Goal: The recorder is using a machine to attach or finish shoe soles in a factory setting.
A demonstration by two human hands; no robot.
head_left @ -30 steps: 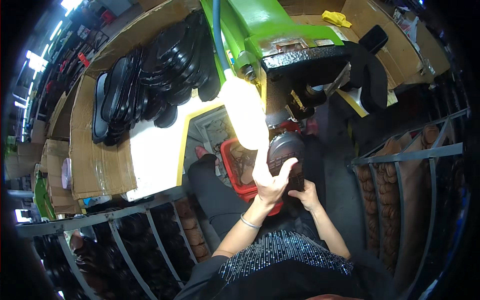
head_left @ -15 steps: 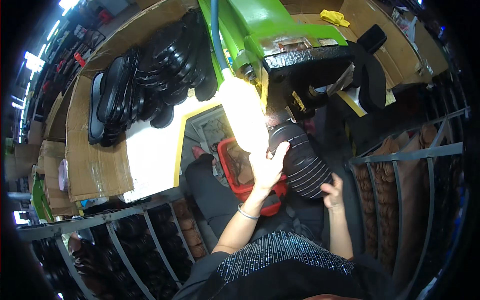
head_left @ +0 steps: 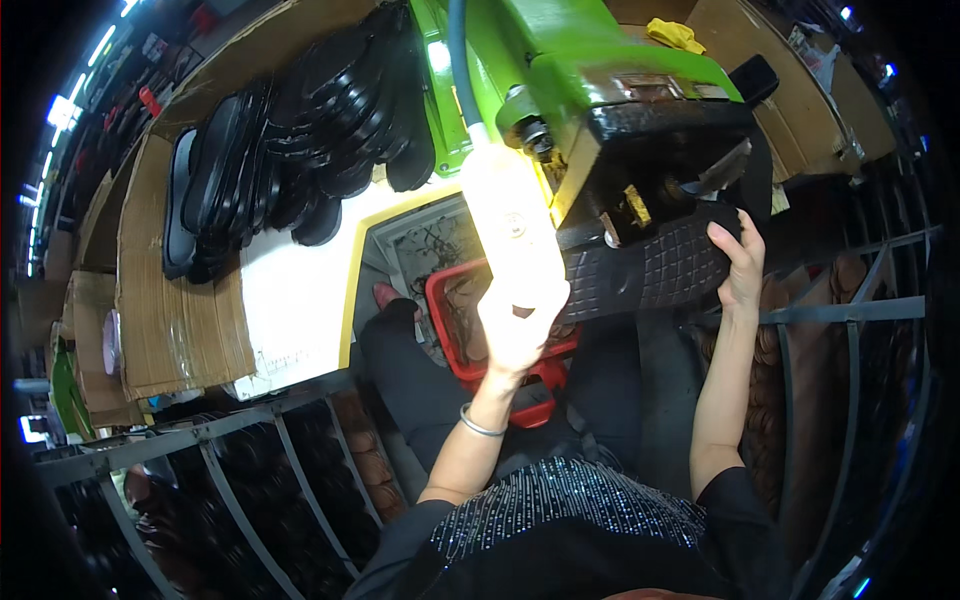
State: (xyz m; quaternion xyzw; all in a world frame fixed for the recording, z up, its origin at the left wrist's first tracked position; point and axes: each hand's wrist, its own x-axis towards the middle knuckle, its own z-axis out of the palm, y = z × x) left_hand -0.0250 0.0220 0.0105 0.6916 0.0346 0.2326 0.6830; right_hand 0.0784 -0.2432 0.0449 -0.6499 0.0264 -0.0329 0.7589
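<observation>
Presenting a dark, grid-patterned sole [head_left: 655, 270] to the underside of a green machine [head_left: 610, 75] looks to be the step in hand. The sole lies crosswise just below the machine's black head, between the two hands; whether it touches any working part cannot be told. The right hand [head_left: 740, 265] has its grip closed on the sole's right end, thumb bent against it. The left hand [head_left: 515, 330] is curled at the sole's left end, but glare from the lamp [head_left: 512, 215] washes out its fingers, so how firmly that grip closes, or whether it merely steadies the sole, cannot be told. As a judgement, the next move calls for keeping the sole level and lined up under the head, with fingertips clear of the mechanism. For writing, a small pale plate [head_left: 710, 91] sits on the machine's front edge, too small and shiny to read, and faint marks [head_left: 275, 360] near the lower edge of the white worktop [head_left: 300, 300] are illegible too. No brand can be made out on the sole.
</observation>
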